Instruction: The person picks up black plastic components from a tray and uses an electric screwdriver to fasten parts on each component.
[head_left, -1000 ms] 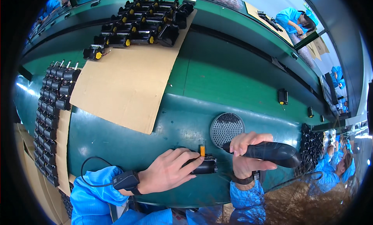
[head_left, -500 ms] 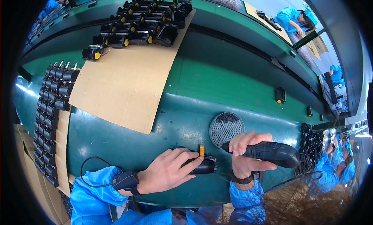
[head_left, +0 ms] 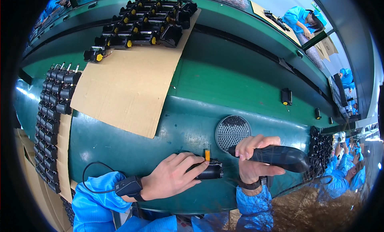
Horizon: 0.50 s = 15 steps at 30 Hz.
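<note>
In my right hand (head_left: 253, 158) is a black electric screwdriver (head_left: 280, 158), lying almost level. Its tip points left, at the near edge of a round grey dish (head_left: 233, 132). The dish has a grid of small holes, and many tiny dark pieces, apparently screws, gather at its far side. With bent fingers my left hand (head_left: 176, 174) grips a black plastic housing (head_left: 212, 170) against the table. A small orange-yellow piece (head_left: 207, 155) stands up at the far side of this housing, beside my fingertips. My palm hides the housing's left end.
Rows of black assemblies with yellow parts (head_left: 136, 32) cover the far end of a cardboard sheet (head_left: 124, 92). More black housings (head_left: 50, 128) line the left side, and others (head_left: 320, 152) are stacked at the right. A single black unit (head_left: 286, 96) lies farther back. Co-workers in blue (head_left: 302, 22) sit beyond.
</note>
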{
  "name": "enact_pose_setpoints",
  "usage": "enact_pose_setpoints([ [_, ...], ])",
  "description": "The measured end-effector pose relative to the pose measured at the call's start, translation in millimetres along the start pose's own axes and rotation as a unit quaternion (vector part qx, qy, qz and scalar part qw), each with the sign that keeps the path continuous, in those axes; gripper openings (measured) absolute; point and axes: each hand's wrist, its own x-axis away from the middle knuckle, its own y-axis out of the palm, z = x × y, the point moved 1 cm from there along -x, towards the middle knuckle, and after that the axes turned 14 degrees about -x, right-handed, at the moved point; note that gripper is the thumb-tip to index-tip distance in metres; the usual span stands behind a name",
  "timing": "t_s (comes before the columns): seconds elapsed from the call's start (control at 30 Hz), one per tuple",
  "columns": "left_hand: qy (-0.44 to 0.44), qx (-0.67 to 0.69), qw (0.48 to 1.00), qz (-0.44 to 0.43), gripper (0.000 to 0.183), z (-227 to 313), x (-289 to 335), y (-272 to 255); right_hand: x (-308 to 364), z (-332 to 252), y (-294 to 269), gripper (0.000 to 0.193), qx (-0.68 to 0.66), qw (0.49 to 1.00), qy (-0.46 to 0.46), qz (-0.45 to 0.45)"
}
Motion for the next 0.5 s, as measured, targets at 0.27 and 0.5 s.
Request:
enact_pose_setpoints([
  [0.27,-0.003,0.002,1.0,0.013,0.062,0.4,2.1,-2.1,3.1,3.4,-2.8,0.094,0.01,0.999,0.011,-0.033],
  [0.5,-0.019,0.001,1.0,0.015,0.062,-0.5,7.3,2.3,-6.6,-22.7,12.0,0.089,-0.054,0.996,-0.063,0.018],
])
